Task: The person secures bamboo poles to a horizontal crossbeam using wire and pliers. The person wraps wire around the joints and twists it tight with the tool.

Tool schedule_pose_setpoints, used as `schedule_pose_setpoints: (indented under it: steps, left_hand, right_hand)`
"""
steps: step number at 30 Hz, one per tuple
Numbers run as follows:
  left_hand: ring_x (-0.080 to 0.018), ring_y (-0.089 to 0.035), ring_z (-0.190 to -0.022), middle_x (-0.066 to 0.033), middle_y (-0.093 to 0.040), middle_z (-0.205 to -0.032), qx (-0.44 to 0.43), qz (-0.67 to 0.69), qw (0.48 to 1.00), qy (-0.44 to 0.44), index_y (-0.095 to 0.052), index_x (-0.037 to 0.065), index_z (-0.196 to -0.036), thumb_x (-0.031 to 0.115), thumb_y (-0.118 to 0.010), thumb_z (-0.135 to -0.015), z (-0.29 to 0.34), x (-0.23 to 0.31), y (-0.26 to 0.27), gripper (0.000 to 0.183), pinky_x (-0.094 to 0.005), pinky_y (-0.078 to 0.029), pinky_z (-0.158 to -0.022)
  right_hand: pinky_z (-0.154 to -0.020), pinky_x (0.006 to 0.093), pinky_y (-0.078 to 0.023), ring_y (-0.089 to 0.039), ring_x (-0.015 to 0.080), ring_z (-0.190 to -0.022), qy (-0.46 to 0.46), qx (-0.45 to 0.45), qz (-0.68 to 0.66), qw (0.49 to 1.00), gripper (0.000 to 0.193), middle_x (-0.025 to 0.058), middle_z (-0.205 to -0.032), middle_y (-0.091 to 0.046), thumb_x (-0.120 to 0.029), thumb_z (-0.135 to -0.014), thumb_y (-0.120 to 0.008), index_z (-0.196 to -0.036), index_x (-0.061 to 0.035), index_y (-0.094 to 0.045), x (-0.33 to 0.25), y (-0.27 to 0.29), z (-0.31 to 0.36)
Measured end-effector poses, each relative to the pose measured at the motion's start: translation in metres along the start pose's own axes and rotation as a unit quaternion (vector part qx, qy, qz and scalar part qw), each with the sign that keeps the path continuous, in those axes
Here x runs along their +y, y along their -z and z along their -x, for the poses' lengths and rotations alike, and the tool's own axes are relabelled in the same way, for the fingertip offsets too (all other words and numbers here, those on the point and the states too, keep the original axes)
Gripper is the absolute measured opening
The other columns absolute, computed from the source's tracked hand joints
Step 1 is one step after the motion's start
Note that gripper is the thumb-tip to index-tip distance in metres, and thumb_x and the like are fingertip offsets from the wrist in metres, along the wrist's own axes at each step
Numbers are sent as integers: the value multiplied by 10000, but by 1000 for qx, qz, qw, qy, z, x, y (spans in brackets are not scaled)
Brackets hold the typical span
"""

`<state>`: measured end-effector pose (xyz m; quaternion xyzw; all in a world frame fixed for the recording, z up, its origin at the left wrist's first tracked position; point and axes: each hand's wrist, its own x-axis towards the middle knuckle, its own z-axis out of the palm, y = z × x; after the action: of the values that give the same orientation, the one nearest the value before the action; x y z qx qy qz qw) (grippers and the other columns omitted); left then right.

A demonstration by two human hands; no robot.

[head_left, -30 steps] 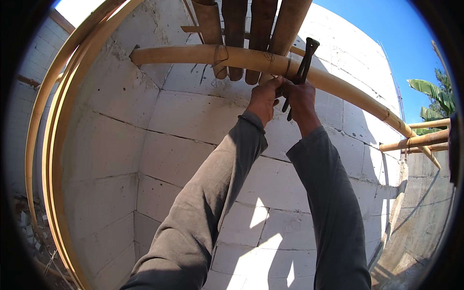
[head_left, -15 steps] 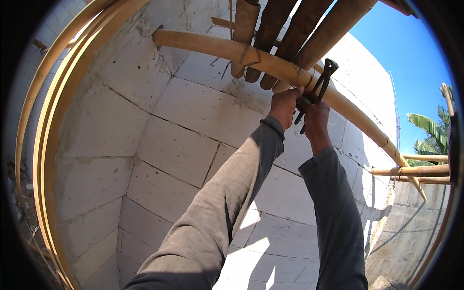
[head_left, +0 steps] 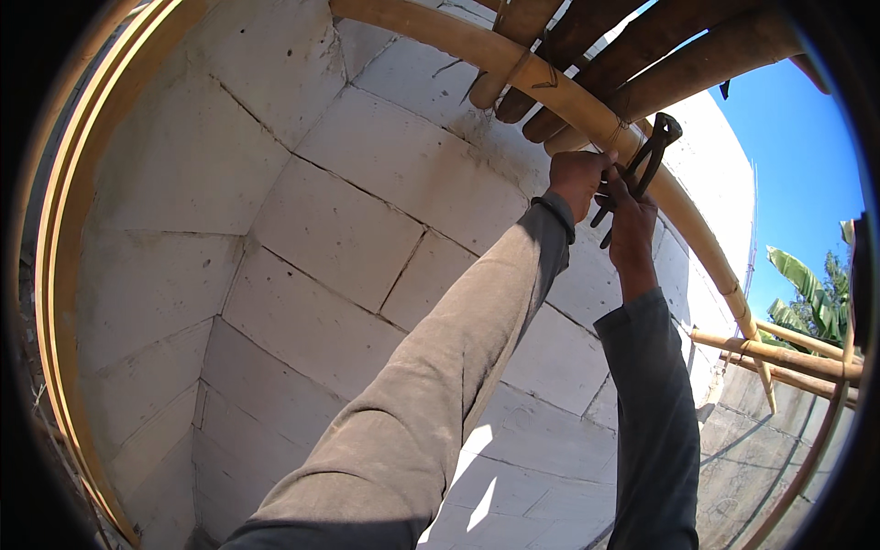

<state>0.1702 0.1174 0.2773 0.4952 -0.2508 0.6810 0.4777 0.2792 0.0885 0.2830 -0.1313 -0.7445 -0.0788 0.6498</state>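
Both my arms reach up to a long bamboo pole (head_left: 683, 206). My left hand (head_left: 577, 179) is closed in a pinch just under the pole, at a thin wire (head_left: 600, 142) looped round it. Beside it, nearly touching, my right hand (head_left: 632, 227) is wrapped round dark metal pincers (head_left: 653, 160). The pincers' head points up in front of the pole, and their handles stick out below toward the left. Fingers hide the wire's end.
Several darker bamboo poles (head_left: 632, 78) lie across the long pole overhead. Behind stands a pale block wall (head_left: 348, 229). Long curved-looking wooden strips (head_left: 69, 275) rise at the left. More bamboo poles (head_left: 779, 353) jut out at the right, near green leaves (head_left: 797, 275).
The view has shifted, so the pole and my hands sit farther right and slightly higher or lower in the picture. Both hands stay at the wire, the pincers still in my right.
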Motion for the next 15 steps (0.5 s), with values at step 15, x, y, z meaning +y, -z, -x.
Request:
schedule_pose_setpoints:
  steps: [15]
  left_hand:
    - [-175, -667, -841, -78, -709, -907, 27, -230, 970, 70, -647, 32, -990, 239, -609, -930, -3, 9, 5, 219, -357, -492, -789]
  right_hand:
    - [-489, 294, -472, -591, 151, -621, -84, 111, -1, 990, 338, 112, -840, -572, -135, -940, -484, -1248, 4, -488, -31, -10, 54]
